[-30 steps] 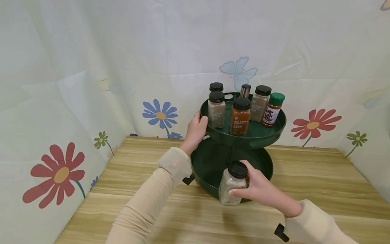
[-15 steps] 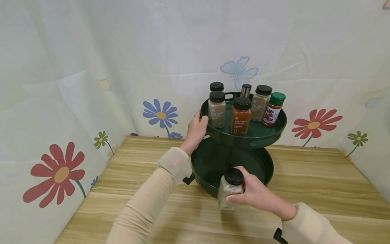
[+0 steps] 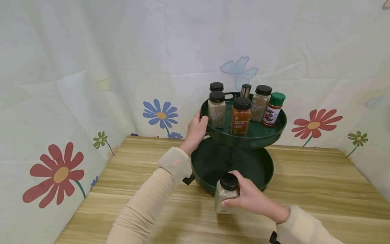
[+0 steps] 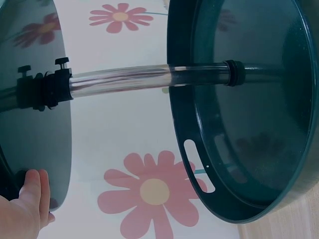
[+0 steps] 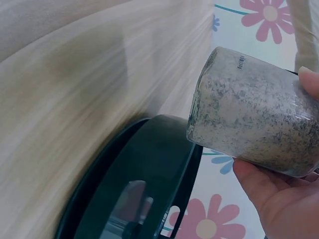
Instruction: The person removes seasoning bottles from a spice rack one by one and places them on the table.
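My left hand [image 3: 196, 130] grips the left edge of the upper tray [image 3: 265, 140] of a green two-tier spice rack, thumb at the rim. In the left wrist view its fingers lie against that tray's underside [image 4: 47, 144]. My right hand [image 3: 253, 196] holds a square glass spice jar [image 3: 223, 201] with a black lid, thumb on one side and fingers on the other. Pale, dark-flecked seasoning shows through the glass in the right wrist view. The jar is nearly upright before the lower tray [image 3: 210, 166], overlapping its front rim in the head view.
On the upper tray stand a red sweet pepper jar [image 3: 240, 120], salt-and-pepper jars [image 3: 217, 113], a green-capped bottle [image 3: 272, 113] and a slim dark-capped bottle [image 3: 245, 90]. A clear post [image 4: 124, 79] joins the tiers. The wooden table [image 3: 317, 183] meets a flowered curtain [image 3: 189, 51] behind.
My right hand has moved the spice jar toward me and slightly left, away from the lower tray's middle. The left hand keeps its grip on the upper tray, and the rack looks still.
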The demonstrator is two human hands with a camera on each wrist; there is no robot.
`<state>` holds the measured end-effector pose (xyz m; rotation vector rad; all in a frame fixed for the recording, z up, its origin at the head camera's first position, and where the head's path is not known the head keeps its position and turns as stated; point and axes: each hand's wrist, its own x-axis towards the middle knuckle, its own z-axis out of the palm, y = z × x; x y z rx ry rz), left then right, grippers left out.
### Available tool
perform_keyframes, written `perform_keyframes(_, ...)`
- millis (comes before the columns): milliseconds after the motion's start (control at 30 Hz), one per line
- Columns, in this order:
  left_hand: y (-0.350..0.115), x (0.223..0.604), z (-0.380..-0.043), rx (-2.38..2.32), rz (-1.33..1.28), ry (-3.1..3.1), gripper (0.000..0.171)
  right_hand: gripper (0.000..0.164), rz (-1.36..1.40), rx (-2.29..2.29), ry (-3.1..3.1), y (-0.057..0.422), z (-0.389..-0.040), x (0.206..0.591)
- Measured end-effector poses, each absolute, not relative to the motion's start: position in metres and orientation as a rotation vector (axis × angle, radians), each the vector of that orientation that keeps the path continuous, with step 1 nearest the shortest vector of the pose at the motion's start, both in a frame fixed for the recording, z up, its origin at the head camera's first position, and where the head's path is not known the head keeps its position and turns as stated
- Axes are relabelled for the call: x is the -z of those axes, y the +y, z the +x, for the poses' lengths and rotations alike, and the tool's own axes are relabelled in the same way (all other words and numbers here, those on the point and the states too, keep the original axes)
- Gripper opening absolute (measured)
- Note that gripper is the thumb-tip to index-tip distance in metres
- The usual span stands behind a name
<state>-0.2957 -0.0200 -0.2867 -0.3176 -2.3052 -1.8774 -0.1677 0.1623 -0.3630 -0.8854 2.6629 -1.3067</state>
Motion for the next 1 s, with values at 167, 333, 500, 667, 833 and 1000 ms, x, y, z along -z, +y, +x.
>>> perform_keyframes(167,-0.021,0.286,-0.296,1.87,-0.321,-2.293,0.052,0.069,-0.846,1.273,2.642,0.159,-0.17,0.368)
perform_keyframes(333,-0.02,0.286,-0.296,1.867,-0.328,-2.284,0.045,0.069,-0.844,1.238,2.667,0.156,-0.171,0.374)
perform_keyframes(500,-0.02,0.287,-0.297,1.864,-0.326,-2.28,0.042,0.065,-0.913,1.216,2.718,0.154,-0.172,0.382)
perform_keyframes(667,-0.019,0.286,-0.297,1.86,-0.322,-2.275,0.037,0.063,-0.931,1.206,2.749,0.152,-0.172,0.386)
perform_keyframes(833,-0.019,0.287,-0.297,1.863,-0.33,-2.27,0.036,0.063,-0.932,1.208,2.766,0.15,-0.172,0.39)
perform_keyframes(1000,-0.019,0.287,-0.298,1.874,-0.335,-2.268,0.033,0.064,-0.921,1.208,2.773,0.149,-0.172,0.393)
